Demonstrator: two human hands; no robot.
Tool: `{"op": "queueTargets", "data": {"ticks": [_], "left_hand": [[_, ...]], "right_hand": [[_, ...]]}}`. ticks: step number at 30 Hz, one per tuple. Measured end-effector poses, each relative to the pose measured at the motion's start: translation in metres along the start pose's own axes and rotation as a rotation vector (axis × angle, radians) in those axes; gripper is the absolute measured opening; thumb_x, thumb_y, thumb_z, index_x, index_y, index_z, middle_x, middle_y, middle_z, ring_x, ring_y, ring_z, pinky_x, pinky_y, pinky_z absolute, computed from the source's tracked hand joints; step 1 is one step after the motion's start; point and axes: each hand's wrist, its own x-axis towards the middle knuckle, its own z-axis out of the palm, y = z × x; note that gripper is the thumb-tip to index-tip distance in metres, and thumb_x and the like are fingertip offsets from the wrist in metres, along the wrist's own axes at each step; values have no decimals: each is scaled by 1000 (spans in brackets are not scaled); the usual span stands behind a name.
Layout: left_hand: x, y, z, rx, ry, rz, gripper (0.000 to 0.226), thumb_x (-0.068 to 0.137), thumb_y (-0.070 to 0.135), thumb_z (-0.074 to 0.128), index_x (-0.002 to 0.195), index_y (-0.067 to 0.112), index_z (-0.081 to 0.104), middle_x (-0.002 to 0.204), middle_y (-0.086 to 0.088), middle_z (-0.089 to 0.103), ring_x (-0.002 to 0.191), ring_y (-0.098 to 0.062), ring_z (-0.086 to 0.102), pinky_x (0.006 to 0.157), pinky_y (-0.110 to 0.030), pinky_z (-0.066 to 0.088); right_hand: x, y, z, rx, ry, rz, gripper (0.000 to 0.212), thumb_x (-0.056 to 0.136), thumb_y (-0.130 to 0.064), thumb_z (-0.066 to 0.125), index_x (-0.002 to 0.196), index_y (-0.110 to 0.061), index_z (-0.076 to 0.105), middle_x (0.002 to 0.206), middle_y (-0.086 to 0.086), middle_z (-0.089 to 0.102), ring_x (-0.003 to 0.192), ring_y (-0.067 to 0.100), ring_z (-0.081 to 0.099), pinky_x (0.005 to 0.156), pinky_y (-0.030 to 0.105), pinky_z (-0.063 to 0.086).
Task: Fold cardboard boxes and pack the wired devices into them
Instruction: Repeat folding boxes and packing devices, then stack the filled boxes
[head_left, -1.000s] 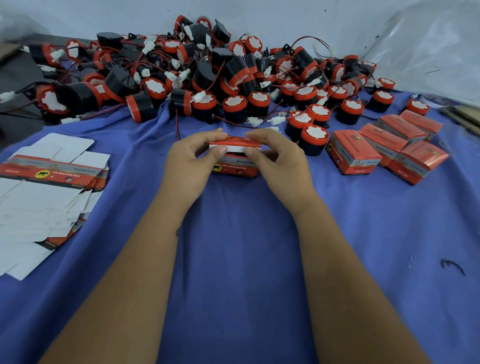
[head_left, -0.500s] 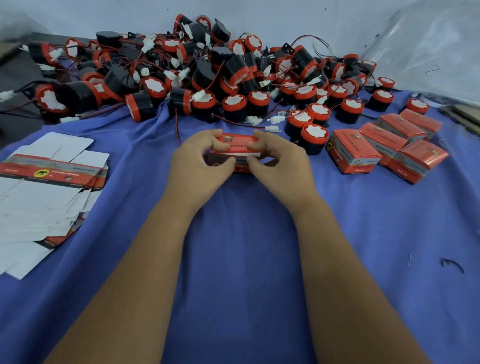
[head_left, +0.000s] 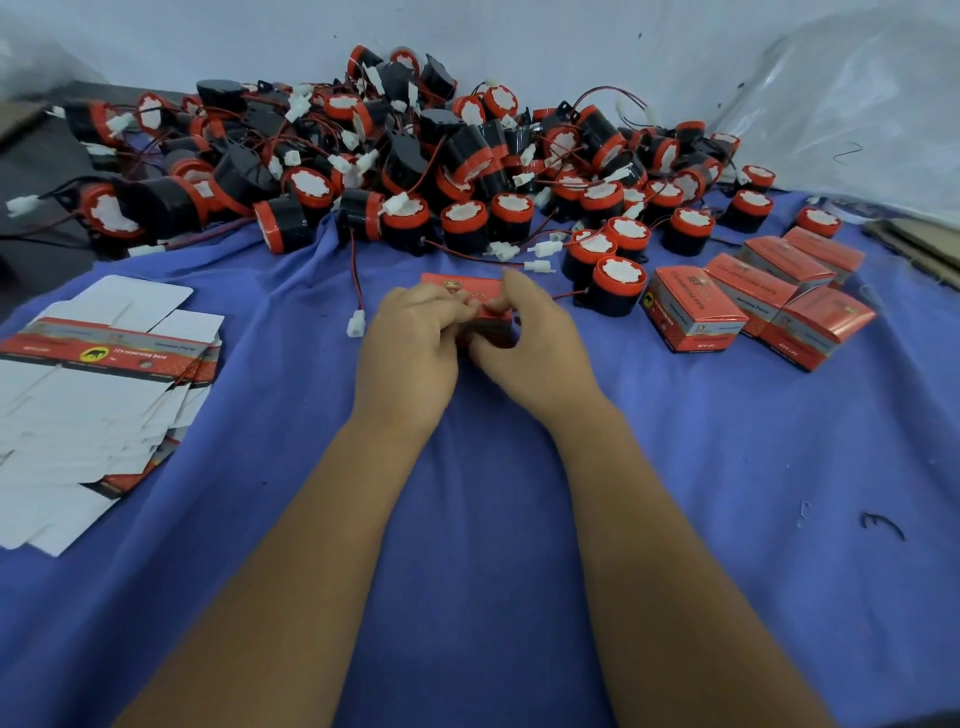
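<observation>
A small red cardboard box (head_left: 467, 287) rests on the blue cloth at the centre, held between both hands. My left hand (head_left: 410, 353) grips its left side with fingers curled over the top. My right hand (head_left: 535, 343) grips the right side, fingers curled round the top edge. Most of the box is hidden behind my hands. Behind it lies a big pile of black-and-red wired devices (head_left: 395, 156) with white connectors. One device (head_left: 615, 283) stands just right of the box.
Flat unfolded box blanks (head_left: 93, 395) are stacked at the left. Several closed red boxes (head_left: 753, 301) stand at the right. A loose white connector (head_left: 356, 326) on a red wire lies left of my hands. Clear plastic sheeting (head_left: 841, 104) hangs at the back right.
Both hands have closed in over the top of the box and drawn together. The box's front face, visible earlier, is now covered by my fingers.
</observation>
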Motion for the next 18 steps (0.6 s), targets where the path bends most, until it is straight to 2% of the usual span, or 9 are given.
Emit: {"op": "queueTargets", "data": {"ticks": [1, 4, 7, 9, 11, 13, 15, 18], "left_hand": [[0, -1, -1, -17, -3, -3, 32, 88, -12, 56, 109, 3, 74, 113, -12, 71, 108, -32, 59, 88, -10, 31], [0, -2, -1, -54, -64, -22, 44, 87, -10, 53, 126, 6, 65, 132, -9, 61, 127, -26, 51, 105, -19, 32], [-3, -5, 2, -20, -164, -47, 55, 91, 2, 57, 144, 13, 47, 147, -6, 48, 140, -23, 35, 107, -22, 26], [-3, -9, 3, 2, -247, -107, 50, 93, 7, 54, 142, 14, 50, 146, -5, 49, 139, -24, 37, 106, -28, 32], [-2, -10, 5, 51, -320, -123, 40, 94, 7, 50, 132, 13, 60, 137, -4, 57, 131, -25, 46, 104, -35, 40], [-1, -9, 5, 80, -337, -113, 34, 93, 7, 48, 123, 12, 65, 129, -2, 62, 123, -24, 50, 100, -40, 43], [-1, -8, 4, 91, -331, -111, 33, 93, 8, 49, 121, 13, 65, 128, -2, 62, 122, -24, 51, 99, -41, 44], [-2, -8, 4, 67, -330, -102, 32, 94, 8, 49, 121, 13, 66, 127, -1, 62, 121, -23, 51, 99, -40, 44]], "right_hand": [[0, -1, 0, 24, 5, 6, 24, 81, -18, 72, 90, -12, 51, 95, -3, 57, 88, 15, 51, 74, 46, 49], [-3, -2, -4, 22, 61, 2, 31, 80, -28, 77, 90, -21, 49, 99, -5, 48, 88, 13, 47, 69, 31, 47], [-10, 3, -18, -31, 88, 60, 36, 75, -33, 77, 91, -24, 46, 98, -6, 42, 87, 15, 44, 67, 30, 44], [-17, 11, -33, -55, 131, 160, 37, 70, -40, 73, 87, -24, 44, 95, -7, 40, 86, 18, 44, 65, 34, 44], [-23, 21, -51, -80, 233, 309, 36, 66, -44, 70, 83, -25, 44, 96, -7, 38, 88, 21, 44, 66, 35, 42], [-28, 30, -67, -146, 360, 470, 35, 71, -41, 73, 86, -23, 47, 105, -1, 41, 97, 24, 44, 72, 37, 43], [-29, 36, -77, -250, 452, 601, 37, 76, -38, 74, 98, -19, 52, 116, 6, 43, 108, 28, 44, 80, 39, 43], [-28, 32, -77, -416, 517, 702, 44, 83, -29, 70, 120, -16, 51, 137, 14, 39, 128, 36, 35, 101, 46, 33]]}}
